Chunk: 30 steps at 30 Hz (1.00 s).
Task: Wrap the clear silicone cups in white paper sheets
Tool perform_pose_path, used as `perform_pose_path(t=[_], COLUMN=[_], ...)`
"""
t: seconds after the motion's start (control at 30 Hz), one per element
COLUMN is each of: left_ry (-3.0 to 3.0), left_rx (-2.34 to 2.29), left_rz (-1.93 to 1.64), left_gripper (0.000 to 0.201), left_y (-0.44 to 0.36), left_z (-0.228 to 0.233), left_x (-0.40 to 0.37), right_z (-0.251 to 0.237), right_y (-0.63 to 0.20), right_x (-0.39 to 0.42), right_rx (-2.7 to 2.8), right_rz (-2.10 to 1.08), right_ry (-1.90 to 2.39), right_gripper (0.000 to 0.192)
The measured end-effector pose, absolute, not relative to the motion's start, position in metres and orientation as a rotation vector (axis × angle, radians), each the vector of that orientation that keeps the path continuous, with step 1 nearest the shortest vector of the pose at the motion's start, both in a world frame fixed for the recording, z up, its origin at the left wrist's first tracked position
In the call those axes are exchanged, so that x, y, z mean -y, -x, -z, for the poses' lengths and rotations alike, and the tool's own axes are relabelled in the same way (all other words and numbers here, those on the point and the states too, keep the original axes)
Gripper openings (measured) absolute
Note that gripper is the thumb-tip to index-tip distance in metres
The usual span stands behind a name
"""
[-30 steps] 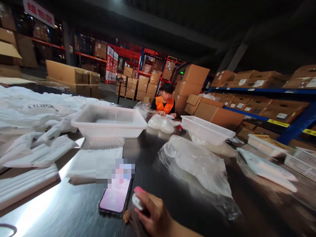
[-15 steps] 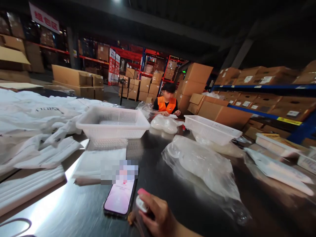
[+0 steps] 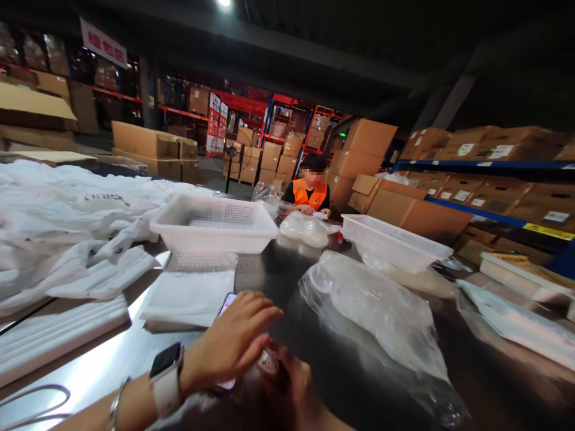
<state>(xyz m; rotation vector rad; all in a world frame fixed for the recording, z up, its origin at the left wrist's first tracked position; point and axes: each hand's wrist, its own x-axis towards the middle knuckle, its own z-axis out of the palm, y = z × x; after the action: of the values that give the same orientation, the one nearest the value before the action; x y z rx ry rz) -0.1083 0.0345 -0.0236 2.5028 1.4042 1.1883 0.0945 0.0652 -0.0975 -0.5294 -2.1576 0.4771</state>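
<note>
- The near middle of the worktop (image 3: 287, 281) is taken up: the left hand (image 3: 233, 341) lies flat over the phone (image 3: 226, 302), and the right hand (image 3: 291, 383) sits just beside it.
- To the right, a clear plastic bag (image 3: 372, 311) sprawls toward the near right edge and blocks that side.
- Ahead, a bare dark strip runs between the folded white sheets (image 3: 188, 296) and the bag, up to the white basket (image 3: 213, 222).
- A second basket (image 3: 395, 242) stands past the bag.
- The left edge is crowded with white bags (image 3: 67, 233) and a foam board (image 3: 54, 335).
- A bare shiny patch lies at the near left corner, beside a thin cable (image 3: 31, 401).
</note>
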Motion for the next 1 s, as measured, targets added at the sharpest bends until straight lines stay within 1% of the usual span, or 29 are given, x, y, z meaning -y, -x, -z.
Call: perform_pose_path(t=[0.1, 0.2, 0.4, 0.7, 0.83, 1.0], left_ry=[-2.489, -2.409, -2.407, -2.404, -2.384, -2.363], left_rx=[-1.54, -1.627, -1.656, -1.694, -1.727, -1.707], left_rz=[-0.887, -0.763, -0.788, -0.794, -0.738, -0.708], left_gripper=[0.036, 0.042, 0.044, 0.042, 0.042, 0.043], left_y=[0.13, 0.147, 0.152, 0.156, 0.156, 0.154], left_z=[0.034, 0.049, 0.062, 0.062, 0.061, 0.06], left_x=[-0.062, -0.079, -0.084, -0.086, -0.084, -0.083], right_z=[0.093, 0.091, 0.095, 0.094, 0.093, 0.092], right_y=[-0.095, -0.096, -0.097, -0.098, -0.098, -0.097], right_x=[-0.066, -0.066, -0.065, -0.066, -0.065, -0.064], right_rx=[2.181, 2.19, 2.197, 2.203, 2.181, 2.168], right_rz=[-0.519, -0.526, -0.524, -0.536, -0.549, -0.57], right_ry=[0.535, 0.476, 0.541, 0.507, 0.5, 0.507], right_gripper=[0.051, 0.057, 0.056, 0.058, 0.061, 0.059])
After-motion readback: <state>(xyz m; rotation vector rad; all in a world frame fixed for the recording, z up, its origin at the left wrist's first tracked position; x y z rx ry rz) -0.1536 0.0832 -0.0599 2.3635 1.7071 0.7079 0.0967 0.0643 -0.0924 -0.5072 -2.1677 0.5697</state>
